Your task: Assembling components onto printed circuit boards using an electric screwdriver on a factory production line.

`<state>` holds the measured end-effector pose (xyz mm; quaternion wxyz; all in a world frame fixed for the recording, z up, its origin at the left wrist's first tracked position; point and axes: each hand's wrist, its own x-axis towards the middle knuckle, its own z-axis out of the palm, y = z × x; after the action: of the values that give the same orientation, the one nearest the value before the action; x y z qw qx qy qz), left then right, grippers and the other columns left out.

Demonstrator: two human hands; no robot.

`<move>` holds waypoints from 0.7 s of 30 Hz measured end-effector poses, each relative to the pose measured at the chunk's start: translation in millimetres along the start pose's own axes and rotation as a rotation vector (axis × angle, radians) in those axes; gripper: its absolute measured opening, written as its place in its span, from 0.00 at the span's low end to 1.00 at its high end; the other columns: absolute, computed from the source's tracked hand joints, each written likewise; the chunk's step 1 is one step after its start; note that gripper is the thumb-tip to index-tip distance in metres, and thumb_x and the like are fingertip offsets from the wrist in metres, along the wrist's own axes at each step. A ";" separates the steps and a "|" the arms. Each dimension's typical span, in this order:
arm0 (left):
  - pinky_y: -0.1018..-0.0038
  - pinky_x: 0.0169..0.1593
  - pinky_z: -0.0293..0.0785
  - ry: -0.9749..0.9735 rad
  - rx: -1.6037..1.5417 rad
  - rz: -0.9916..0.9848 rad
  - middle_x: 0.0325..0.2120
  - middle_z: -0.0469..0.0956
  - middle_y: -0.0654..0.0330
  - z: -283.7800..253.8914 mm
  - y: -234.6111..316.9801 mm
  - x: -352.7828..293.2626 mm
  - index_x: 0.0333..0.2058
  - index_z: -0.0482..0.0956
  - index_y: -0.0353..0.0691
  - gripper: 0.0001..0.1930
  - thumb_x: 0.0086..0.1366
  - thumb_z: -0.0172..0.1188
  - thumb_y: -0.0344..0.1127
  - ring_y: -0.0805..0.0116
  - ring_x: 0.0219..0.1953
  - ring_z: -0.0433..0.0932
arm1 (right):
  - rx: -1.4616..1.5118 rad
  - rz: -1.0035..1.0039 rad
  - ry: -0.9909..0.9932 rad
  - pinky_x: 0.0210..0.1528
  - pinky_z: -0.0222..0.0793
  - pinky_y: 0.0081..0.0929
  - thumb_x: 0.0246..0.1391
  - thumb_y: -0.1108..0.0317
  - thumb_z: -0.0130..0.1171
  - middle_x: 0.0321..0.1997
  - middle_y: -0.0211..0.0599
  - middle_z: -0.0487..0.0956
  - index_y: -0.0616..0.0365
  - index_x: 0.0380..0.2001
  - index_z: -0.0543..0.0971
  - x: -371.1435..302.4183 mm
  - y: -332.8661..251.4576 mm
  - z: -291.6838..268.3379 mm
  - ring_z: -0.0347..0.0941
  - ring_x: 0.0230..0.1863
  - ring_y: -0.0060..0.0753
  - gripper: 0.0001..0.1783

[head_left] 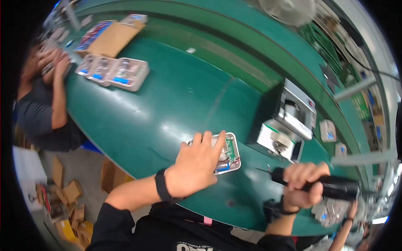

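Observation:
A white tray-shaped housing (237, 147) with a green circuit board (230, 150), wires and a blue part inside lies on the table before me. My left hand (197, 161) spans it, fingers spread to its far rim and thumb by the near one, holding it against the table. Much of its left part is covered by that hand. To the right, my right hand (303, 184) is wrapped around a black electric screwdriver (339, 187). The thin bit points left toward the housing, apart from it and raised above the table.
A black-and-silver machine (268, 121), perhaps a screw feeder, stands right of the housing. Several similar housings (130, 74) sit far left beside a cardboard box (113, 38). A co-worker's arms (58, 92) are at the left edge. More packed parts (331, 211) lie near another person at lower right.

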<state>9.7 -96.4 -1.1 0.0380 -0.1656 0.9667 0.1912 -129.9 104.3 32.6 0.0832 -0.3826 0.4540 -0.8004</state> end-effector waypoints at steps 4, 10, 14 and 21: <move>0.54 0.55 0.75 0.188 -0.016 0.032 0.56 0.67 0.45 -22.5 -72.6 51.8 0.67 0.58 0.41 0.52 0.42 0.74 0.36 0.45 0.60 0.68 | -0.127 0.087 0.014 0.20 0.65 0.28 0.59 0.54 0.64 0.19 0.30 0.66 0.55 0.33 0.64 -14.6 7.4 -13.2 0.64 0.15 0.25 0.21; 0.45 0.72 0.48 -0.012 0.333 -0.251 0.70 0.52 0.36 -118.0 -227.3 77.1 0.73 0.45 0.49 0.74 0.27 0.84 0.47 0.43 0.73 0.50 | -0.278 0.093 0.097 0.24 0.73 0.31 0.54 0.56 0.71 0.24 0.33 0.70 0.56 0.37 0.65 -19.3 31.6 -10.8 0.69 0.19 0.29 0.25; 0.44 0.74 0.41 -0.190 0.610 -0.379 0.69 0.56 0.42 -131.9 -288.5 58.7 0.72 0.49 0.46 0.71 0.27 0.83 0.42 0.45 0.74 0.50 | -0.426 -0.091 0.067 0.27 0.74 0.31 0.54 0.44 0.69 0.23 0.30 0.68 0.55 0.38 0.65 -25.6 49.0 -25.7 0.69 0.18 0.28 0.30; 0.46 0.71 0.51 0.082 0.367 0.091 0.53 0.72 0.46 -75.0 -165.3 42.3 0.62 0.66 0.36 0.57 0.29 0.80 0.46 0.45 0.60 0.68 | -0.121 0.081 0.046 0.24 0.69 0.33 0.53 0.37 0.66 0.20 0.29 0.66 0.55 0.36 0.64 -7.8 24.7 -33.3 0.66 0.16 0.27 0.33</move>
<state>24.4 -282.1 3.4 0.0195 -0.1196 0.9926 0.0066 -152.7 115.9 -0.9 0.0819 -0.3496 0.5184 -0.7761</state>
